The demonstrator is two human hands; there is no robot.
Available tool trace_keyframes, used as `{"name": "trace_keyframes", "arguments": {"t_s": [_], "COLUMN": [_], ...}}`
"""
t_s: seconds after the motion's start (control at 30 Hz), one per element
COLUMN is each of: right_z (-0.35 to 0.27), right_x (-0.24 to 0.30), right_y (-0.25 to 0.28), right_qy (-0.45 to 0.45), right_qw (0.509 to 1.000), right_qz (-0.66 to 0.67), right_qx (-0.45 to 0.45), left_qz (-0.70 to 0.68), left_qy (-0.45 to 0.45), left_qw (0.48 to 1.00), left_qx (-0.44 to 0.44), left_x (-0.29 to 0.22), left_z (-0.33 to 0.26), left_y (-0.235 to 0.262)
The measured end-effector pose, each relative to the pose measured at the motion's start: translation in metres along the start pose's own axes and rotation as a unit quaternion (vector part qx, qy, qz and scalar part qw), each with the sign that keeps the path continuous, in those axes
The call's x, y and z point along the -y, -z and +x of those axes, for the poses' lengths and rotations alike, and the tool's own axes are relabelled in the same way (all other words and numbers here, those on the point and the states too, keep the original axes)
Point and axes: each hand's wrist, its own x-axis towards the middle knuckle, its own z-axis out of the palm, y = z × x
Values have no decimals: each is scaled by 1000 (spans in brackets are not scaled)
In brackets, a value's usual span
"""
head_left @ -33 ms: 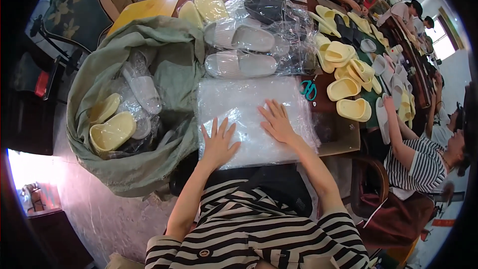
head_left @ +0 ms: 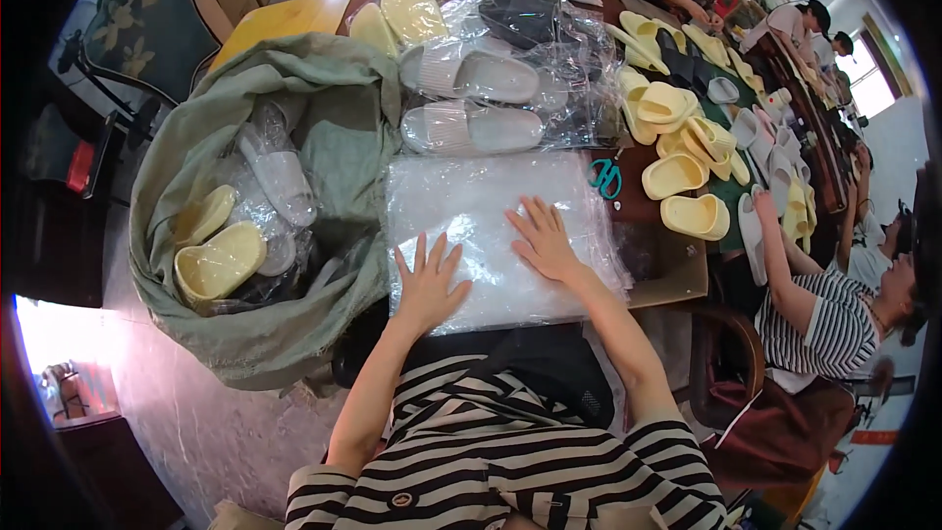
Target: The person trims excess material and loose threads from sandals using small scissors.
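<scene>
A stack of clear plastic bags lies in front of me at the table's near edge. My left hand rests flat on its left side, fingers spread. On the right side, my right hand also lies flat with the fingers apart, and neither hand grips anything. Just beyond the stack are grey slides in clear bags, with a bagged black pair and a bagged yellow pair farther back. Teal-handled scissors lie beside the stack's right edge.
At left stands an open green woven sack holding bagged yellow and grey slides. Loose yellow slides spread over the table at right. A co-worker in a striped shirt sits at right, holding a grey slide; other people work farther back.
</scene>
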Motion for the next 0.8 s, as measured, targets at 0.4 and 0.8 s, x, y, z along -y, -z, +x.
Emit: {"name": "trace_keyframes", "arguments": {"t_s": [0.4, 0.8], "right_z": [140, 269], "right_x": [-103, -8], "right_y": [61, 178], "right_qy": [-209, -96], "right_qw": [931, 798], "right_qz": [169, 576], "right_qx": [-247, -150], "left_qz": [-2, -134], "left_qy": [10, 57], "left_qw": [1000, 989], "left_qx": [9, 34], "left_x": [2, 11], "left_z": [-2, 9], "left_y": [6, 23]}}
